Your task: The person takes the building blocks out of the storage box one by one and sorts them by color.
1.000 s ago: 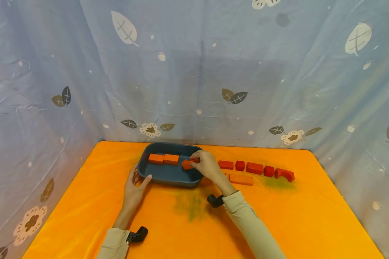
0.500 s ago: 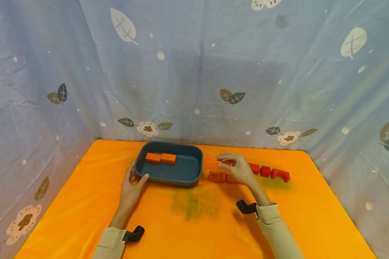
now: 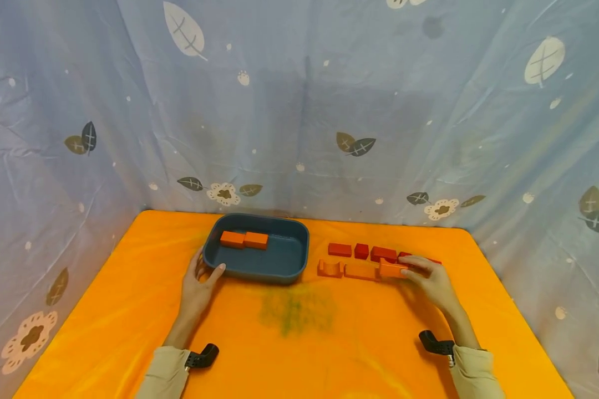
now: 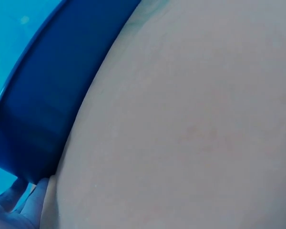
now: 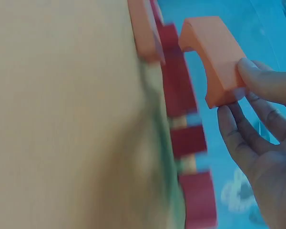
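In the head view, a dark blue rectangular tray (image 3: 254,271) sits at the back left, with two orange blocks (image 3: 244,240) end to end inside it. My left hand (image 3: 196,285) grips its near left corner, thumb at the rim and fingers along the outer wall; the left wrist view catches fingertips (image 4: 35,198) by the tray wall (image 4: 47,100). My right hand (image 3: 431,280) pinches one end of an orange arch block (image 5: 217,52) between thumb and fingers. In the head view this arch overlaps the right end of an orange rectangular block (image 3: 361,271).
An orange block with a curved notch (image 3: 330,269) stands left of the rectangular one. Behind runs a row of red blocks: a rectangular one (image 3: 339,250), a cube (image 3: 361,251), another rectangular one (image 3: 383,254) and more partly behind my right hand. A patterned curtain (image 3: 279,138) borders the yellow tabletop (image 3: 289,354).
My right hand has lifted the orange arch block out of the tray and carried it right, to the end of the orange row. My left hand stays on the tray corner.
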Action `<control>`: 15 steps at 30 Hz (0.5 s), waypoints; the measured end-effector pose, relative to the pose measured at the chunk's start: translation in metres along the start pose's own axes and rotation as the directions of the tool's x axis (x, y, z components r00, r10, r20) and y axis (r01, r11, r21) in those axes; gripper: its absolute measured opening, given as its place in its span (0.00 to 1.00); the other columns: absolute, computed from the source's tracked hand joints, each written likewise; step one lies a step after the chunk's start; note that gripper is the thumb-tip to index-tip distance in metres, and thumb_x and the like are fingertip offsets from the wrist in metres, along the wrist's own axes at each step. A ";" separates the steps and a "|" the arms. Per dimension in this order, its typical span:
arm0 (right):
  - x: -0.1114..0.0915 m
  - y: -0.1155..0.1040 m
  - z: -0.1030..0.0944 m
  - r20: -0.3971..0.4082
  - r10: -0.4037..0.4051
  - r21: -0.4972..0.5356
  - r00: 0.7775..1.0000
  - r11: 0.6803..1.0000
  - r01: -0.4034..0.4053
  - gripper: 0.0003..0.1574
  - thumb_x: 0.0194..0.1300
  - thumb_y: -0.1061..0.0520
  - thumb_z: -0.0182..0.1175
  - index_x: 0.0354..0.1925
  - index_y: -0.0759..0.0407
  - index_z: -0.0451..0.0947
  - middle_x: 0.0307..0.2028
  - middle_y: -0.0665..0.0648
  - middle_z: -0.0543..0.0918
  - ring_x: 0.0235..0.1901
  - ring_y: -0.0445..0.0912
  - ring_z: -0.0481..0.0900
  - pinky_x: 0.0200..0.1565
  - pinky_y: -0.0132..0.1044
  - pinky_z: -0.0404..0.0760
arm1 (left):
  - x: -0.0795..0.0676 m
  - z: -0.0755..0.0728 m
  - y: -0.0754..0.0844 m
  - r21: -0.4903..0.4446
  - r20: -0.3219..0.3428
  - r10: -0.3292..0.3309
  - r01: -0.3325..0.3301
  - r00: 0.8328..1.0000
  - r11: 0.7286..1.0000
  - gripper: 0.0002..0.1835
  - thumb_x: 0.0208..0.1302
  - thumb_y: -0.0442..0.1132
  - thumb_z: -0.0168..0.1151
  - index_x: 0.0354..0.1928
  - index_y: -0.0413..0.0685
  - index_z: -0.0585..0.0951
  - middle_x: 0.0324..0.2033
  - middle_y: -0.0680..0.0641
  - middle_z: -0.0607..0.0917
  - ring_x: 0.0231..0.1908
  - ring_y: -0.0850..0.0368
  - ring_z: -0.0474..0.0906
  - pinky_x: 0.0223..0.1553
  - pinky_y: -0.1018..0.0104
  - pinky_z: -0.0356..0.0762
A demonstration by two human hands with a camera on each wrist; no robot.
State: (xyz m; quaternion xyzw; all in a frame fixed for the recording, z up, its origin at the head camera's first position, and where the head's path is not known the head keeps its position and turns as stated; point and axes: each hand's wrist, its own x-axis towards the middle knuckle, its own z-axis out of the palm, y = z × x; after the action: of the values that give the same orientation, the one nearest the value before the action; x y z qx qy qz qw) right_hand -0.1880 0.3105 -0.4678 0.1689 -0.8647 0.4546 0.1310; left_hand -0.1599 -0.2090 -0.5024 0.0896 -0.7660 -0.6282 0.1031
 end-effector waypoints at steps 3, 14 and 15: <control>-0.008 0.010 -0.012 -0.006 0.013 0.012 1.000 1.000 -0.013 0.18 0.61 0.67 0.66 0.50 0.70 0.82 0.48 0.69 0.82 0.49 0.28 0.75 0.48 0.17 0.74 | 0.001 0.000 0.001 -0.004 -0.005 0.007 -0.007 1.000 1.000 0.44 0.65 0.49 0.66 0.77 0.52 0.54 0.73 0.43 0.60 0.69 0.40 0.58 0.68 0.45 0.60; -0.010 0.030 -0.006 0.122 0.002 0.019 0.993 1.000 -0.004 0.20 0.56 0.76 0.64 0.49 0.72 0.81 0.45 0.69 0.82 0.43 0.35 0.82 0.45 0.19 0.78 | 0.002 -0.001 0.000 0.002 0.014 -0.027 0.027 1.000 1.000 0.44 0.66 0.49 0.65 0.78 0.57 0.52 0.74 0.45 0.57 0.71 0.41 0.55 0.68 0.45 0.62; -0.009 0.029 -0.005 0.120 0.007 -0.001 0.993 1.000 -0.007 0.21 0.56 0.76 0.65 0.49 0.71 0.81 0.45 0.68 0.82 0.42 0.37 0.82 0.45 0.19 0.78 | 0.002 -0.002 0.000 0.000 0.012 -0.029 0.029 1.000 1.000 0.44 0.66 0.49 0.65 0.78 0.58 0.52 0.74 0.45 0.57 0.71 0.41 0.55 0.68 0.45 0.62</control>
State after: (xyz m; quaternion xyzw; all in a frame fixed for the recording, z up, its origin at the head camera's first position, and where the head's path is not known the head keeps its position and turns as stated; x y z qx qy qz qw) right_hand -0.1912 0.3321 -0.4901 0.1928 -0.8717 0.4440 0.0770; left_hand -0.1615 -0.2111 -0.5024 0.0967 -0.7651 -0.6303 0.0892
